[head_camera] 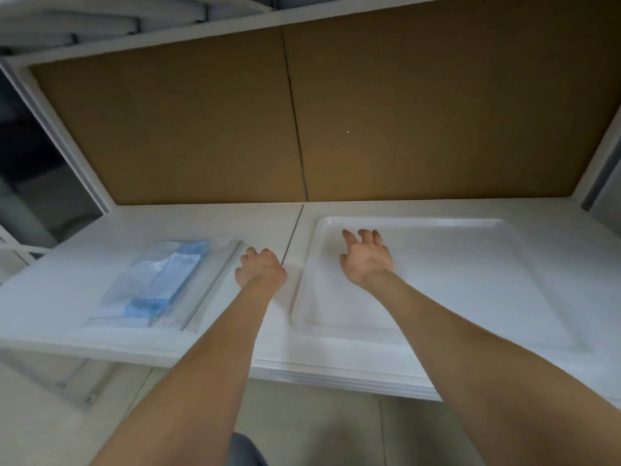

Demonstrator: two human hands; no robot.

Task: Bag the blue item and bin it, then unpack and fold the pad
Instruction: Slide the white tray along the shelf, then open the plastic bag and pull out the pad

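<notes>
A clear plastic bag (188,290) lies flat on the left of the white table, with a folded blue item (168,280) inside it. My left hand (260,269) hovers just right of the bag, fingers curled, holding nothing that I can see. My right hand (366,257) is over the near left part of a large white tray (437,223), fingers spread, palm down, empty. The tray holds nothing visible.
The white table (235,344) has a seam down its middle between the two hands. A brown board (302,112) forms the back wall. White frame posts stand at both sides. The table's front edge runs close to my forearms.
</notes>
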